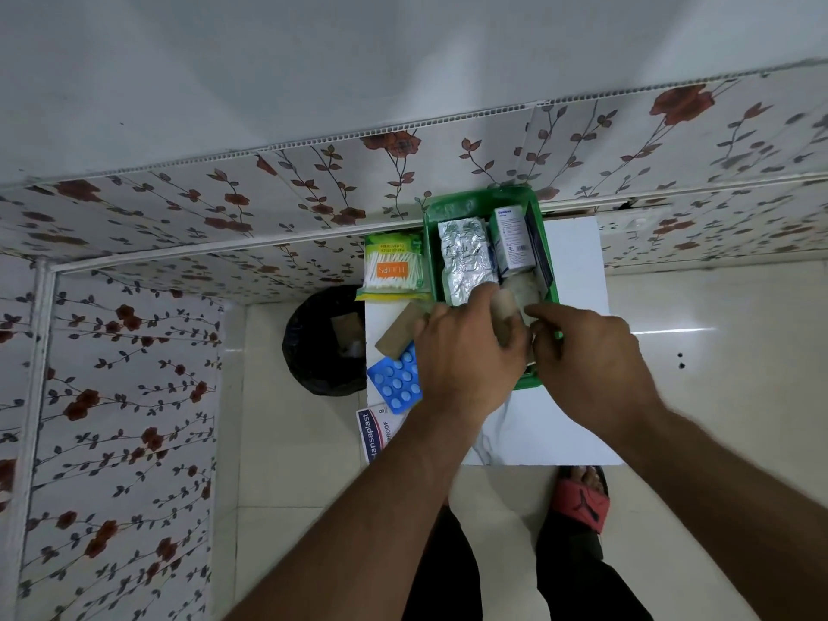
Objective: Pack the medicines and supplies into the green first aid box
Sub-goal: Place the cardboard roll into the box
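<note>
The green first aid box (432, 244) sits open on a small white table (573, 262). Inside it lie a silver foil strip (466, 257), a white medicine carton (513, 239) and a pale gauze roll (522, 289). My left hand (466, 360) and my right hand (587, 356) meet at the box's near end, both gripping a beige roll (504, 313) between them, partly hidden by the fingers. Left of the box on the table lie a pack of cotton buds (392, 268), a brown bandage strip (396, 336), a blue pill blister (396, 383) and a Hansaplast pack (378, 434).
A black bin (320, 347) stands on the floor just left of the table. Flower-patterned wall panels (134, 351) close in on the left and behind. My foot in a red sandal (582, 499) is under the table's near edge on pale floor tiles.
</note>
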